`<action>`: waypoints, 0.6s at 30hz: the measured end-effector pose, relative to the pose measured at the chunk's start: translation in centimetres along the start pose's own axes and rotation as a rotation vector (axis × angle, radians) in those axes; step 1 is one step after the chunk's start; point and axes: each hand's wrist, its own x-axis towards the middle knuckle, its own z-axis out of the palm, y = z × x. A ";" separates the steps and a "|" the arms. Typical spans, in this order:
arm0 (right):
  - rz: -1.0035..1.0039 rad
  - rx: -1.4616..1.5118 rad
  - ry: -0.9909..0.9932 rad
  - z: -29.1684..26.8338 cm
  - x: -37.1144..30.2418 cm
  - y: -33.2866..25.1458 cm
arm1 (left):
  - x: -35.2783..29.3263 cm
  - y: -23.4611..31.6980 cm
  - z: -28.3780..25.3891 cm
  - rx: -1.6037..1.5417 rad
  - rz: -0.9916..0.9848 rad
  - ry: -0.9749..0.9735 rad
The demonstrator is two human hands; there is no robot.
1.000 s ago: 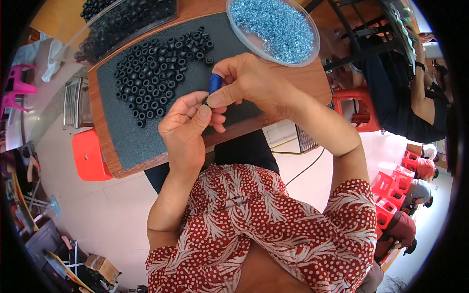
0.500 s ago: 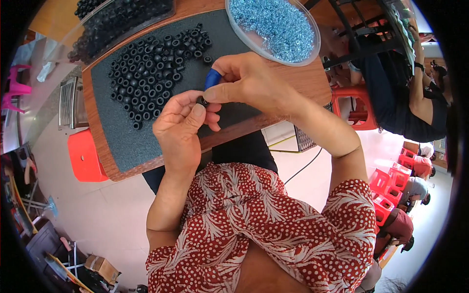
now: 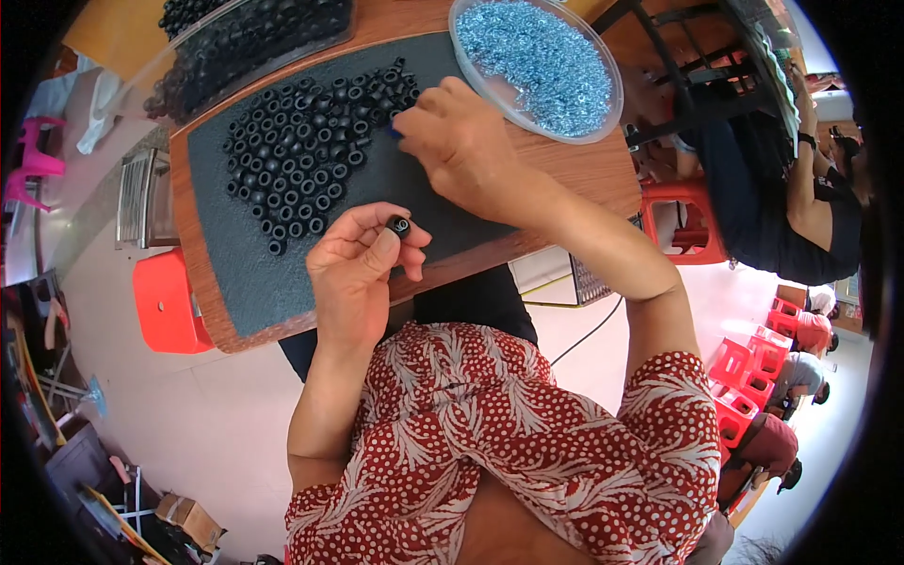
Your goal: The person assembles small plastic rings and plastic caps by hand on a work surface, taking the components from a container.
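Between the thumb and fingers of my left hand (image 3: 353, 259) is a small black ring-shaped cap (image 3: 399, 226), its opening turned up and something pale inside it. My right hand (image 3: 466, 141) is over the dark mat, beside the right end of a spread of similar black caps (image 3: 297, 155). Its fingers are curled together, and their tips and anything in them are hidden. A blue wrap (image 3: 394, 133) shows on one of these fingers. To the right of that hand stands a round clear tub (image 3: 617, 94) of small shiny light-blue pieces (image 3: 541, 66).
The dark mat (image 3: 235, 282) covers much of the wooden table (image 3: 584, 179). A clear bin (image 3: 353, 19) with more black caps stands at the far left. A red stool (image 3: 165, 301) is at the table's left, another (image 3: 683, 221) at its right. People sit further right.
My right hand has left the cap in my left hand and moved away to the pile's right end. The left hand keeps the cap, now with its opening in plain sight.
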 end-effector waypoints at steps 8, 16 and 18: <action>-0.305 -0.131 -0.084 2.9 2.0 -0.5 | -0.3 0.1 -0.2 -0.069 0.016 0.013; -0.230 -0.059 -0.137 2.4 0.9 0.2 | -0.3 -0.2 -0.5 -0.070 0.029 0.026; -0.257 -0.084 -0.118 2.3 1.3 0.2 | -0.2 -0.2 -0.4 -0.067 0.029 0.028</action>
